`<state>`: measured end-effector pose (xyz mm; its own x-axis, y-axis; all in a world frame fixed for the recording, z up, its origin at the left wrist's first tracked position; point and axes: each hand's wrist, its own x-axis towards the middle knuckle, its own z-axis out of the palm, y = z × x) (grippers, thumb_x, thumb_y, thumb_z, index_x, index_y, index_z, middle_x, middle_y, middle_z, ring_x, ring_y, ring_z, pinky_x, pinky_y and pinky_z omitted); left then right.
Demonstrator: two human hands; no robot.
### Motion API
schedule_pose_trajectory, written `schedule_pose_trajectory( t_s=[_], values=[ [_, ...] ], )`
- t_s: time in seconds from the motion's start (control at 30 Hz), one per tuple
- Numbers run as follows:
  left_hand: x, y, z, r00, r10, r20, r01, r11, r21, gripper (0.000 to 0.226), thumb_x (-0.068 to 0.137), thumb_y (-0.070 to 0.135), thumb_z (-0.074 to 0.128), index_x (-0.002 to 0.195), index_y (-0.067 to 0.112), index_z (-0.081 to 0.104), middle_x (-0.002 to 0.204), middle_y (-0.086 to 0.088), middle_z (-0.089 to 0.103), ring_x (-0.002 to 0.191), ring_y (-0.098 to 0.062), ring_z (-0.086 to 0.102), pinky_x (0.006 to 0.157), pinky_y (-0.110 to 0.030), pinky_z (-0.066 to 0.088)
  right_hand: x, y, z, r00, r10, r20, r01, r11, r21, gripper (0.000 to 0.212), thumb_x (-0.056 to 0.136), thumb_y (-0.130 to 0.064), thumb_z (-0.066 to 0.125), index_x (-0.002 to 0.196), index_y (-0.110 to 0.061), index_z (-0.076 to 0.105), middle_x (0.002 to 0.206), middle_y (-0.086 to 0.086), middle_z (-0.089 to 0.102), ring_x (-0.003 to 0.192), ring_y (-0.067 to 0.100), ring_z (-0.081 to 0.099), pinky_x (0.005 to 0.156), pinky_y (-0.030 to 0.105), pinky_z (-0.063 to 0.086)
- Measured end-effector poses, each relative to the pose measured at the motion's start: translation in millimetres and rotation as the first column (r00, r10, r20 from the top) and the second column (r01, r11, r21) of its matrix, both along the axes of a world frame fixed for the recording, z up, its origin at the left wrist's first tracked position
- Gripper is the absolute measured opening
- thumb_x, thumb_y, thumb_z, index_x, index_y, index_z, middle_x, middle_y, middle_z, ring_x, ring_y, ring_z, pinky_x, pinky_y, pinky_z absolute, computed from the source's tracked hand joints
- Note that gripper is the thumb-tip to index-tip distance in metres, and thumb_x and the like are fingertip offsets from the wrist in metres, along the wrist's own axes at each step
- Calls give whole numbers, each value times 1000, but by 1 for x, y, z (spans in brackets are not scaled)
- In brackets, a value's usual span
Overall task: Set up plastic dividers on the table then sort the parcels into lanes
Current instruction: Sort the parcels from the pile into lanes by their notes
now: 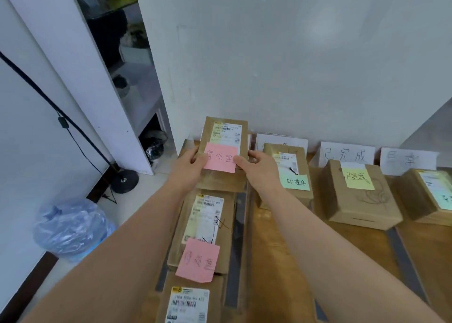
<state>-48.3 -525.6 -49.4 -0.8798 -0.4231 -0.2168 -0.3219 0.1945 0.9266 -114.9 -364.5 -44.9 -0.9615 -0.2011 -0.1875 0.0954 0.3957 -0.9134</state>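
Two hands hold one cardboard parcel (226, 132) in the middle of the frame, just below the white wall. The left hand (189, 162) curls round its left long edge and the right hand (259, 166) round its right. Each thumb lies on the top face at the edge of the pink sticky note (221, 160) stuck there.

The parcel's long axis runs up the frame, away from the person and toward the wall, in line with the leftmost lane. Neither hand is nearer, as the parcel sits squarely between them. Directly below it in the frame, in the same lane, lies a second pink-noted parcel (203, 222), with a third parcel (188, 303) at the bottom edge.

Just right of the held parcel runs a grey plastic divider (236, 244), and the green-noted parcel (303, 163) sits beyond it in the next lane. The coming move looks like a straight lowering onto the wooden table (266, 261), so the right edge must stay left of that divider. Whether the parcel already rests on the table I cannot tell.
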Motion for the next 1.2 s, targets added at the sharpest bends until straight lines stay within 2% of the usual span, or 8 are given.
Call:
schedule_pose_trajectory(
  t_s=[0.13,0.37,0.6,0.73,0.83,0.97,1.07,1.2],
  values=[
    [-16,-22,-22,999,-19,28,19,1000,-10,46,101,37,49,145,27,47,128,3,65,116,-18,61,102,-44,50,-7,-18,-12,1000,-18,20,17,1000,21,46,88,-36,68,130,-19,58,117,-8,67,81,-3,57,85,30,55],
    [-24,-26,-37,998,-60,17,58,994,89,37,103,30,47,140,27,50,121,5,68,112,-17,64,99,-44,52,-13,-27,-28,999,-49,11,49,998,48,38,91,-31,66,127,-19,60,97,-17,62,82,-3,57,82,25,53],
    [-23,-21,-39,998,-46,51,47,999,-16,48,102,40,44,147,25,41,131,3,62,118,-17,60,100,-42,51,-11,-30,-31,997,-70,-10,71,988,136,55,90,-41,62,138,-17,51,126,-4,63,111,14,59,96,39,53],
    [-19,-12,-19,1000,19,15,-16,978,-207,36,104,28,41,139,19,43,119,3,63,89,-12,63,69,-23,49,-4,-26,-20,997,-21,-74,38,971,235,59,91,-46,58,142,-19,46,135,-4,57,119,17,56,99,41,51],
    [-14,-9,-1,1000,-22,-18,12,895,-445,20,102,22,42,119,16,51,112,1,63,81,-8,57,62,-22,42,2,-14,-3,991,22,-132,22,948,317,59,95,-40,56,147,-18,40,145,-2,49,121,13,51,100,32,41],
    [-1,10,28,986,-164,-15,100,667,-739,37,100,26,41,132,14,56,125,-7,63,111,-24,57,90,-39,47,16,14,25,959,112,-260,14,899,438,46,97,-38,53,139,-18,49,134,-2,57,109,12,54,86,21,40],
    [10,39,49,974,-228,-4,136,594,-793,40,100,27,47,137,14,56,137,-8,59,121,-28,54,102,-43,39,30,49,41,937,144,-318,42,858,512,42,98,-35,52,136,-18,51,134,1,57,120,19,53,96,30,42],
    [16,91,65,944,-330,18,196,515,-834,38,100,30,45,133,17,59,133,-5,61,118,-25,56,98,-39,41,51,108,59,928,122,-352,111,811,574,45,97,-35,51,138,-17,49,136,2,56,127,21,48,105,36,41]
  ],
)
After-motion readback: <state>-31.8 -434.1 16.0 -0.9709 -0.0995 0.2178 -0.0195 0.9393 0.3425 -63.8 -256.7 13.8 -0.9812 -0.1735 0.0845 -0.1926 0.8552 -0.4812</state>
